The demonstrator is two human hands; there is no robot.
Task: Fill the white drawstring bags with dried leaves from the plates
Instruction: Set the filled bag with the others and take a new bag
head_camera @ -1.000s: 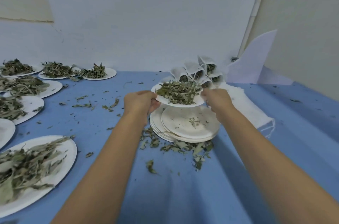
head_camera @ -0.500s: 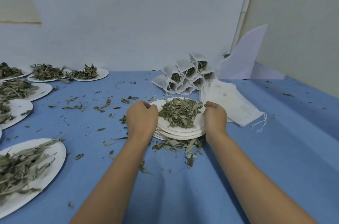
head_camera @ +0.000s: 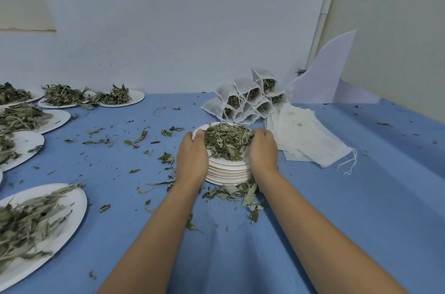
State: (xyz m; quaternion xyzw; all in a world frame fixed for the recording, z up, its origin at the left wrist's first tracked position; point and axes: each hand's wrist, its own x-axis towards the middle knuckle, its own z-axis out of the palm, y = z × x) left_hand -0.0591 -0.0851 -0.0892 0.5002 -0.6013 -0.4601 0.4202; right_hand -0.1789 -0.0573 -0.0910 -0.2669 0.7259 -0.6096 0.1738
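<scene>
Fingers of both hands curve inward against the heap of dried leaves [head_camera: 227, 142], cupping it from either side; the fingertips are hidden behind the leaves. The left hand [head_camera: 192, 156] and right hand [head_camera: 263, 149] have left the plate's rim, which they gripped a moment ago while carrying it in the air. That plate now tops the stack of plates [head_camera: 228, 173], so the work has likely turned to gathering. The empty bags [head_camera: 310, 142] lie just right, untouched. The filled bags [head_camera: 250, 98] are piled beyond, and loaded plates [head_camera: 72, 212] wait at the left.
</scene>
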